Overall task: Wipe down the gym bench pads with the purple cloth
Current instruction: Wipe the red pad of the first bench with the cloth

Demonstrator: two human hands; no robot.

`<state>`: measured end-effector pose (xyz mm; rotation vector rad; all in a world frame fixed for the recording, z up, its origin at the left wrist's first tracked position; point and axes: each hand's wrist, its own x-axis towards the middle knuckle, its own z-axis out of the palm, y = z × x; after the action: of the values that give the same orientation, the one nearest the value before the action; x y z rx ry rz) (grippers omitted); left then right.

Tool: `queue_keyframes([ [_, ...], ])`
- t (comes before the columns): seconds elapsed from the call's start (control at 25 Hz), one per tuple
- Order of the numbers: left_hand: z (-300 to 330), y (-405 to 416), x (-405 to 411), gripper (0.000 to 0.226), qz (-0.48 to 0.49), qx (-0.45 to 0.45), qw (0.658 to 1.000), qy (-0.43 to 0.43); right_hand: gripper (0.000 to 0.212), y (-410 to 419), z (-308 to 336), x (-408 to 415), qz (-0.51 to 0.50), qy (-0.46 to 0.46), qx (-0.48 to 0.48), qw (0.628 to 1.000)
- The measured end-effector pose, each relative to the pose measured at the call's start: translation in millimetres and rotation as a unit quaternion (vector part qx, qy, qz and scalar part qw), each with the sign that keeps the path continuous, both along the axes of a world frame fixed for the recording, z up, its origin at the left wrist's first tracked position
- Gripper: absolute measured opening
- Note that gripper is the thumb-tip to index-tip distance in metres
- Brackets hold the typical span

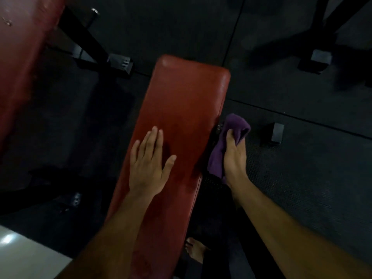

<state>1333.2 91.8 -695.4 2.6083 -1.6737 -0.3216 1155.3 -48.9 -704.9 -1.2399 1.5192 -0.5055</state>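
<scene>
1. Dark rubber floor (302, 178) is seen round the red bench pad (181, 109).
2. The left hand (148, 168) is laid flat, fingers straight, on the pad.
3. The purple cloth (235, 125) is gripped by the right hand (234, 158) beside the pad's right edge (off the top surface).
4. Far corners could be missed, or the bunched cloth snagged on the metal fitting at the pad's edge.

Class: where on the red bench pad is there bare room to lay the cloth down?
The pad is bare from the left hand's fingertips to its far rounded end. Nearer, that flat hand and forearm crowd it. The right hand holds the purple cloth off its right edge.
</scene>
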Motion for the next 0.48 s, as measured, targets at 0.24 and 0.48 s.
queue_keyframes([
  [0.24,-35.5,-57.7,25.3,0.07,-0.077,0.008,0.997,-0.021,0.065,34.5,-22.3,42.4,-0.003,-0.016,-0.047,0.999],
  [0.48,-34.5,-60.4,26.2,0.07,-0.083,0.015,0.996,-0.011,0.082,78.0,-187.0,-66.4,0.053,0.029,0.139,0.988],
])
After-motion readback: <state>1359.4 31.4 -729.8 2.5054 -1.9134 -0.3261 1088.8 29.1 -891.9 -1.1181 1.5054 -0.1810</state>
